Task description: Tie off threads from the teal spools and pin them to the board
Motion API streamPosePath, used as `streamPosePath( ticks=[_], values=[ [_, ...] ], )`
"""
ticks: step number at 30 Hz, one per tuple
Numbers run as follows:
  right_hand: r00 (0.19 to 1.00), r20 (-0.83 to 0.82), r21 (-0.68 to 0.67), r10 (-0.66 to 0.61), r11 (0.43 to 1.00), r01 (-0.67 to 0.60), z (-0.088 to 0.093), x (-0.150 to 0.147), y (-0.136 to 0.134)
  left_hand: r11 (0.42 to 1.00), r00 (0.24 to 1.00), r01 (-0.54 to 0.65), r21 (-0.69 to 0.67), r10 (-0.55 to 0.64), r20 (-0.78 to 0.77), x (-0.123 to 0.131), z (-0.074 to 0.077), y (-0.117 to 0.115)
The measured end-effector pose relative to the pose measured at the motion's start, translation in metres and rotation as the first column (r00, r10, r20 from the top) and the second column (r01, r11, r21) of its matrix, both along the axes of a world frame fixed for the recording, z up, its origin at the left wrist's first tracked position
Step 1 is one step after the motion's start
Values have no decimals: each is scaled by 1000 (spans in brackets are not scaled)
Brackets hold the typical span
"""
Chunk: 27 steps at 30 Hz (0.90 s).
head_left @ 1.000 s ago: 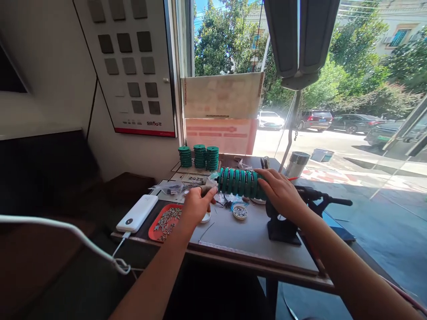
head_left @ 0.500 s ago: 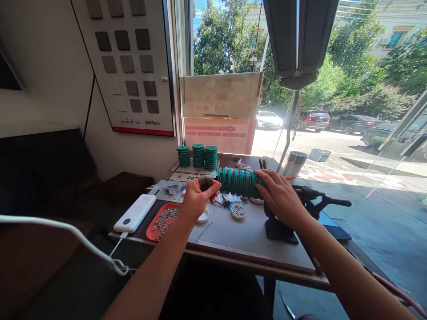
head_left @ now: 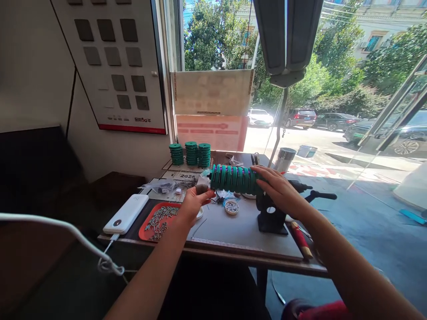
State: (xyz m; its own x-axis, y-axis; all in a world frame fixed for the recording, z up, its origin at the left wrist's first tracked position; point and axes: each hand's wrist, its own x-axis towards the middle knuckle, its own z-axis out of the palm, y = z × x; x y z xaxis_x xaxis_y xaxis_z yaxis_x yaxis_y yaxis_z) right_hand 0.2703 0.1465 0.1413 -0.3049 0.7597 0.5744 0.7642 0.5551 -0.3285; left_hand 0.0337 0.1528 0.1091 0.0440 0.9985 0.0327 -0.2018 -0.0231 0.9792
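Note:
A row of green ribbed discs or spools (head_left: 233,178) lies lengthwise above the table, its right end at a black crank device (head_left: 268,215). My right hand (head_left: 276,189) curls over the right end of the row, fingers across the top. At the row's lower left end, my left hand (head_left: 195,204) is closed in a pinch; what its fingertips hold, if anything, is too small to make out. Below the row stands a small round dish of silvery bits (head_left: 231,207). Beside my left forearm, an orange tray (head_left: 143,231) contains many small metal pieces.
Several stacks of green discs (head_left: 191,154) stand at the back. A white power bank (head_left: 126,213) with a cable lies at left. Clear plastic bags (head_left: 163,186) lie behind the tray. A red-handled tool (head_left: 301,242) is at right. A lamp (head_left: 287,40) hangs above.
The view has shifted slightly, so most things sit further left. My left hand has moved from the row's left end to just below it. My right hand stays on the right end.

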Motion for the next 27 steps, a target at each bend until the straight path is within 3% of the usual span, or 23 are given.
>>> streamPosePath(
  ticks=[6,9,11,14,17,21,24,27],
  values=[
    [999,-40,-198,-13,980,5,17,-2,22,998,996,-65,10,66,-57,2,16,1],
    [980,-179,-62,-93,995,83,16,-1,15,998,996,-57,11,58,-72,2,21,3],
    [901,-395,47,-179,976,214,8,-1,0,998,996,-57,12,58,-73,3,22,3],
    [752,-612,-58,-245,962,266,-14,-6,-29,998,996,-60,12,60,-70,2,22,4],
    [754,-553,-166,-355,933,318,-35,-17,-48,998,996,-54,9,55,-73,2,21,4],
    [780,-401,38,-480,842,538,-46,-33,-45,998,995,-61,12,61,-78,2,21,3],
    [800,-336,175,-497,802,571,-44,-40,-35,998,995,-66,19,68,-79,3,22,2],
    [812,-299,211,-501,795,569,-43,-42,-31,997,995,-66,27,68,-70,3,23,1]
  ],
)
